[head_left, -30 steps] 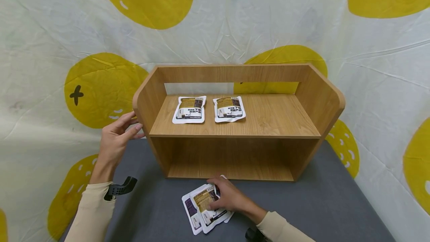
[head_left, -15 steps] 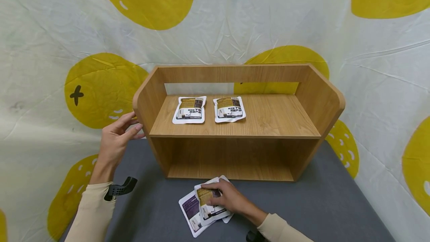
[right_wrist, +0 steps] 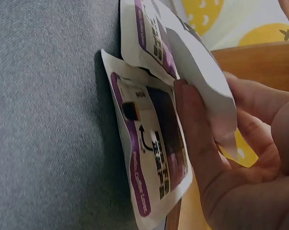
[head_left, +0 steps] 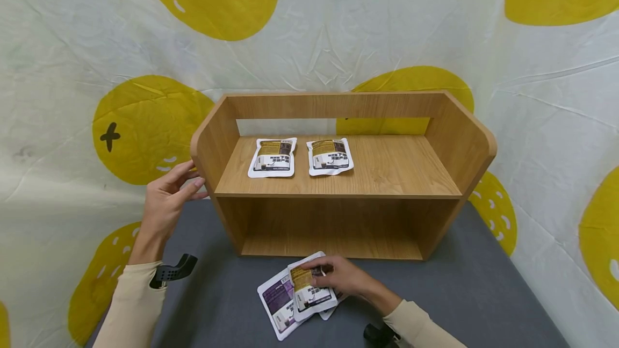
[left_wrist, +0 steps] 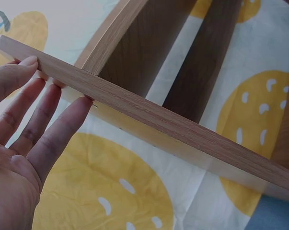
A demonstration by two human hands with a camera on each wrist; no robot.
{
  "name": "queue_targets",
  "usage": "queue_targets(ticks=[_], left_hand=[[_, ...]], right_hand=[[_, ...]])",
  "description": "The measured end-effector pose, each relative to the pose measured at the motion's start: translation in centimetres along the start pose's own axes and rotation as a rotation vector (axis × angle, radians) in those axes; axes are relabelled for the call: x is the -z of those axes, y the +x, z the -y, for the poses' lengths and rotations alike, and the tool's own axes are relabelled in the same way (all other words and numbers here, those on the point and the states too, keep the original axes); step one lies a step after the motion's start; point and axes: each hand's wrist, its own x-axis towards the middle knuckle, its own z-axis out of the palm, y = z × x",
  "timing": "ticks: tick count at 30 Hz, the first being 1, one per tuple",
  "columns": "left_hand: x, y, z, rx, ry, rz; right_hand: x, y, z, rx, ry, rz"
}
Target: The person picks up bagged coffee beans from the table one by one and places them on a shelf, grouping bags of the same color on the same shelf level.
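Note:
My right hand pinches a gold-and-white coffee pouch by its upper right part, thumb on one face and fingers on the other. In the right wrist view that pouch's plain white back faces the camera. Below it, a purple-and-white coffee pouch lies on the grey table, and another white-edged pouch is mostly hidden. My left hand touches the left side panel of a wooden two-tier shelf. Its fairly straight fingers meet the panel's outer face, the thumb near its edge.
Two gold-and-white pouches lie on the upper tier, one at the left and one near the middle. The lower tier opens toward me. Behind hangs a white cloth with yellow shapes, and a grey table lies underneath.
My right hand has slid the gold-and-white pouch up and right across the pile, uncovering more of the purple pouch beneath. My left hand has stayed at the shelf's side.

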Motion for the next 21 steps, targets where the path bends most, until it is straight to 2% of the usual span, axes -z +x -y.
queue_targets(ticks=[12,21], left_hand=[[0.1,0.1,0.0,-0.004,0.002,0.002],[0.1,0.1,-0.1,0.001,-0.023,0.008]], right_hand=[[2.1,-1.1,1.2,-0.055,0.122,0.03],[3.4,-1.7,2.5,-0.014,0.125,0.026]])
